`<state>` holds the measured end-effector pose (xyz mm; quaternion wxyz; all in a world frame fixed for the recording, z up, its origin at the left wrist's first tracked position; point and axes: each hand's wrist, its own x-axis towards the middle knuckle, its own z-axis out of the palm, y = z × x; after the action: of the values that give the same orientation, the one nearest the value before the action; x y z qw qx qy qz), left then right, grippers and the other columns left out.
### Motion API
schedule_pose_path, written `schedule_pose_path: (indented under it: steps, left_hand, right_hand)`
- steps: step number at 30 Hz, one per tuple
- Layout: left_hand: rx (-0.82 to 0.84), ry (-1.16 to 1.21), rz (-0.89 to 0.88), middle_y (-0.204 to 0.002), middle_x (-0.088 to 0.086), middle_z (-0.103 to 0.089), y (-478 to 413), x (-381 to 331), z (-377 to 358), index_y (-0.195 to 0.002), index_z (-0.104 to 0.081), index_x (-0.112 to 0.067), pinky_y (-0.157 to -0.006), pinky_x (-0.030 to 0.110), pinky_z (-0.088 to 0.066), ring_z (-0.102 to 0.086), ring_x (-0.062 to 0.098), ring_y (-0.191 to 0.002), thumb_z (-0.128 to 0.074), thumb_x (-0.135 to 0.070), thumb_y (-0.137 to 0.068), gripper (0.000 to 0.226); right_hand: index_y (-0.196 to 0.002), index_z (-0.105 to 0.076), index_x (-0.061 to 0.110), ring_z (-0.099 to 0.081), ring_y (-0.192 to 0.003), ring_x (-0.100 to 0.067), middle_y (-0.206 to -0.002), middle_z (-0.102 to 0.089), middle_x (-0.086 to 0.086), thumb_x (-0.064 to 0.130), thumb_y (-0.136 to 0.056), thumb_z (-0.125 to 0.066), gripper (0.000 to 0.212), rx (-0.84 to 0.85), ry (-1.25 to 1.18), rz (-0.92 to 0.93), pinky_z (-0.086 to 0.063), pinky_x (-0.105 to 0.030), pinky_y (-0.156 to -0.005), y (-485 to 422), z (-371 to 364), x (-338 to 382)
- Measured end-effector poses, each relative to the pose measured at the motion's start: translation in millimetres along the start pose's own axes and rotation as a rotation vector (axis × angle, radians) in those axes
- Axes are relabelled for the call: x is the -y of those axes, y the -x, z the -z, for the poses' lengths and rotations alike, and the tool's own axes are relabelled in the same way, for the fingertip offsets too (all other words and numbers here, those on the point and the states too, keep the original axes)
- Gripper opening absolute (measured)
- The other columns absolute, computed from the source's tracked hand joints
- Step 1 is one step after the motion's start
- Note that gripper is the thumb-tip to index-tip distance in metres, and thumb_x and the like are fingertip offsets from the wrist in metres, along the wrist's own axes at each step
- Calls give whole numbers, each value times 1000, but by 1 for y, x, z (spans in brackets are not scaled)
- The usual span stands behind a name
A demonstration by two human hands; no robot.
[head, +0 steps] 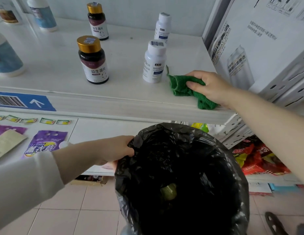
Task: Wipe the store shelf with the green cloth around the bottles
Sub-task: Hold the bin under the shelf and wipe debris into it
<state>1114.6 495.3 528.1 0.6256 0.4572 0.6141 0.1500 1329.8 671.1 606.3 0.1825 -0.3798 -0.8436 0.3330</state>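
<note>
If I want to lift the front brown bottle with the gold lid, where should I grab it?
Likely by its body just below the gold cap, coming from the front. The front brown bottle stands upright near the shelf edge, nothing blocks that side, and its round body fits curled fingers.

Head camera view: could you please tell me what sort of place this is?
Probably a small retail shop. Labelled bottles stand spaced along a white shelf, a blue barcode sticker sits on its front edge, and price tags line the shelf below, beside packaged goods.
</note>
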Motion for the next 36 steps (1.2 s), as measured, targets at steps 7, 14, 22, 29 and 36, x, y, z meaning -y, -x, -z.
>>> schedule_pose_path:
  steps: [7, 14, 22, 29, 36]
  left_hand:
    - [-159, 62, -30, -114, 20, -59, -17, -4, 8, -118, -50, -2, -88, 38, -48, -58, 30, -102, -37, 9, -84, 38]
    - [-206, 95, -14, -115, 22, -59, -24, -1, 12, -120, -48, -3, -91, 43, -48, -59, 31, -98, -36, 9, -85, 39]
    - [-221, 174, -20, -100, 15, -61, -27, 1, 22, -102, -54, -13, -90, 47, -47, -60, 30, -91, -37, 9, -85, 33]
    - [-207, 264, -43, -87, 9, -64, -24, 1, 31, -96, -56, -15, -51, 23, -55, -65, 16, -67, -37, 9, -87, 32]
    - [-189, 283, -79, -86, 8, -66, -16, 1, 30, -98, -57, -15, -49, 22, -53, -68, 12, -61, -41, 8, -87, 30]
  right_hand:
    - [-114, -56, 29, -54, -78, 16, -92, -59, 19, 14, -91, -52, 28, -191, -126, -12, -40, 1, -71, 5, 10, 7]
    - [-124, -55, 23, -50, -106, -13, -120, -56, 4, 16, -91, -53, 34, -322, 10, -182, -40, -25, -93, -27, 13, -8]
    - [-115, -51, 46, -39, -109, 14, -118, -48, 27, 24, -92, -52, 32, -97, 105, 22, -25, 5, -85, 22, -4, 10]
    - [-101, -57, 46, -48, -99, 24, -104, -54, 38, 16, -89, -54, 33, -137, -64, 87, -29, 6, -84, 79, -38, 30]
    - [-105, -60, 37, -58, -99, -6, -103, -61, 16, 12, -89, -53, 30, -667, -137, -76, -47, -28, -94, 69, -1, 31]
